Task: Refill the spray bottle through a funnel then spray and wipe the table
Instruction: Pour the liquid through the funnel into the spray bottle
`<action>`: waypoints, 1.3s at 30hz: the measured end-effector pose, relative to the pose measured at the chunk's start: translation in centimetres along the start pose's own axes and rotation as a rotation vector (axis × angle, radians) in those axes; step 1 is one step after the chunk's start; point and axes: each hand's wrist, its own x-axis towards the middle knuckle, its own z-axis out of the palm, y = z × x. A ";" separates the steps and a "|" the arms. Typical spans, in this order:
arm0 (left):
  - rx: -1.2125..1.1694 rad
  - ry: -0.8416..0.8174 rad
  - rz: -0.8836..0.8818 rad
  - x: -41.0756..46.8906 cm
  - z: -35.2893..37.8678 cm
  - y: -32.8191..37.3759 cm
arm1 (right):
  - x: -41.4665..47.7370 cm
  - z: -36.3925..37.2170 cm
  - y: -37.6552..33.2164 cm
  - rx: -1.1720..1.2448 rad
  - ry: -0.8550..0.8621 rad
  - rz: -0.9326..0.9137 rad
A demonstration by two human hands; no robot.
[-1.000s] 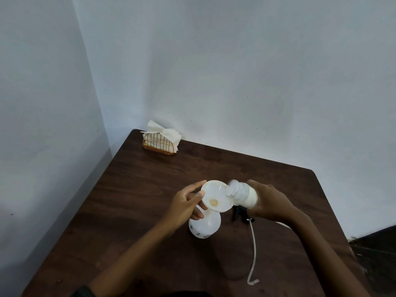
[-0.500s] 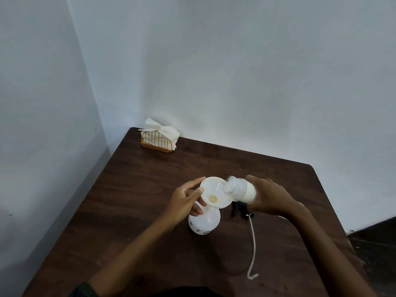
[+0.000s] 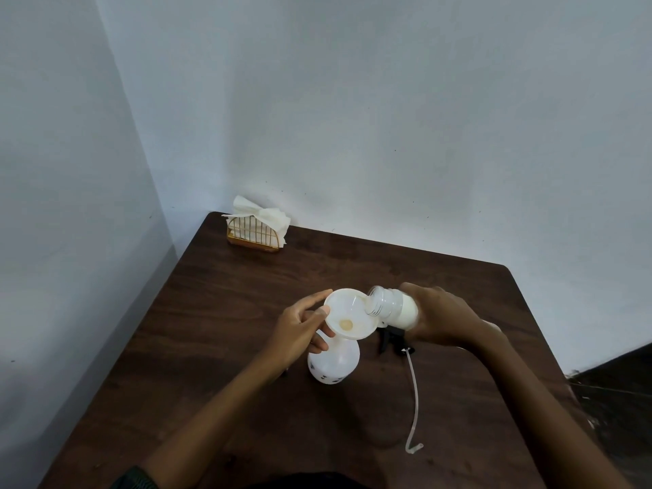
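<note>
At desk centre, one white spray bottle (image 3: 333, 363), upright, cap off, with a white funnel (image 3: 349, 317) seated in its neck.

Item: funnel. Bowl tilted slightly toward the viewer; a pale amber spot shows at the throat, liquid or the opening itself, cannot tell which.

Item: left hand (image 3: 300, 330). Grip closed lightly on the funnel's left rim, thumb on the rim edge, index finger extended along the far side, remaining fingers curled under the bowl against the bottle's shoulder.

Item: right hand (image 3: 444, 319). Grip wrapped around the base end of a refill bottle (image 3: 393, 307), clear at the neck, white lower down.

Relation of note: refill bottle's long axis lies nearly level, running right to left, open mouth at the funnel's right rim and just over the bowl. Funnel lies directly left of the right hand; pouring falls to that hand, steadying to the left. No stream is visible. Judgement: more tilt is needed, mouth kept inside the rim, or liquid will run onto the desk (image 3: 229, 347).

Item: black trigger head (image 3: 391, 342) with its dip tube (image 3: 414, 400), lying on the desk just right of the spray bottle, tube trailing toward the viewer.

Item: wire napkin holder (image 3: 255, 238), with tissues, far left corner, well apart from both hands.
</note>
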 end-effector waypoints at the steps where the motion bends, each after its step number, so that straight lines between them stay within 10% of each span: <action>1: 0.003 0.001 0.002 0.0 0.0 0.0 | 0.0 0.0 0.0 -0.002 -0.001 -0.001; 39: 0.093 0.059 0.042 0.1 0.2 0.5 | -0.1 -0.6 -0.4 -0.002 -0.019 -0.005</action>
